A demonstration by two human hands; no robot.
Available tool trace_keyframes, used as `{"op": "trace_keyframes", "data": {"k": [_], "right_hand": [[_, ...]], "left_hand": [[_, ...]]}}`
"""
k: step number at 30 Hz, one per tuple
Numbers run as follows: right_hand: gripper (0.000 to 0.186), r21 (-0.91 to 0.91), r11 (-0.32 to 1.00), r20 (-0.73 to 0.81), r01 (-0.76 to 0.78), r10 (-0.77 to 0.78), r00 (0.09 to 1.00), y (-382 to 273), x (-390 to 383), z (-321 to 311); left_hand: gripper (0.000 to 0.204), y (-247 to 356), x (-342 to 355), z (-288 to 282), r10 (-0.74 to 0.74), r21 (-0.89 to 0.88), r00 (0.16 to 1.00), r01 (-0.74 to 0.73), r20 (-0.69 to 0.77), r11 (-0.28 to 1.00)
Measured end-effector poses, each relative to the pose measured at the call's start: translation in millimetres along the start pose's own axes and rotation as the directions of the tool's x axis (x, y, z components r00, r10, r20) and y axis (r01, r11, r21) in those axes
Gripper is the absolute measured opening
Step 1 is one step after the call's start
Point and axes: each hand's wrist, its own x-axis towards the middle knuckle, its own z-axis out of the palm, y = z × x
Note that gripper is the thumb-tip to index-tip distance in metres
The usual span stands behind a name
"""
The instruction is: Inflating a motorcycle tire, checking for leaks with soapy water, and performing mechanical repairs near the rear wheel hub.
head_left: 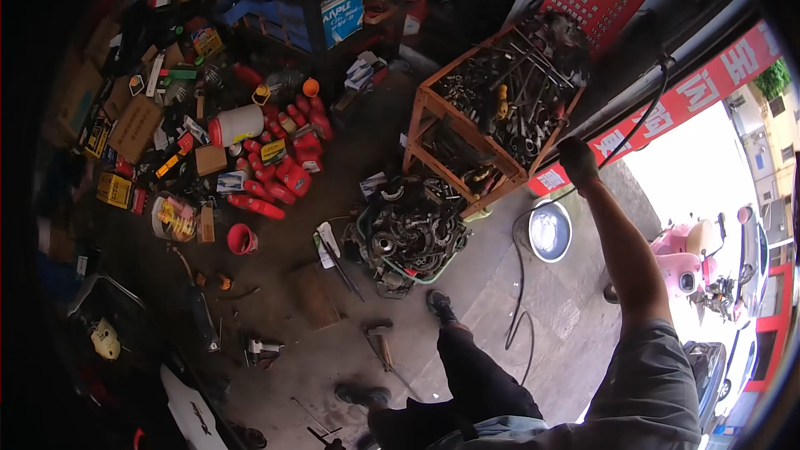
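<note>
Hose (one), one right hand, one basin

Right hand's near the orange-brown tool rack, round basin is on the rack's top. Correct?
Not quite: the round basin is on the floor, not on top of the orange-brown tool rack, as the head view shows. The right hand is near the rack.

Hose beside the basin
</note>
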Motion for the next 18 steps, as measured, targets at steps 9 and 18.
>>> {"op": "trace_keyframes", "data": {"k": [9,18], "right_hand": [[0.021,0.059,0.993,0.293,-0.1,0.079,0.953,77,142,-13],[0.029,0.04,0.993,0.102,-0.108,0.104,0.989,104,165,15]], "left_hand": [[0.018,260,-108,149,0.16,-0.11,0.981,-0.148,0.108,0.983],[0.017,338,-152,194,0.206,-0.08,0.97,-0.197,0.131,0.977]]}}
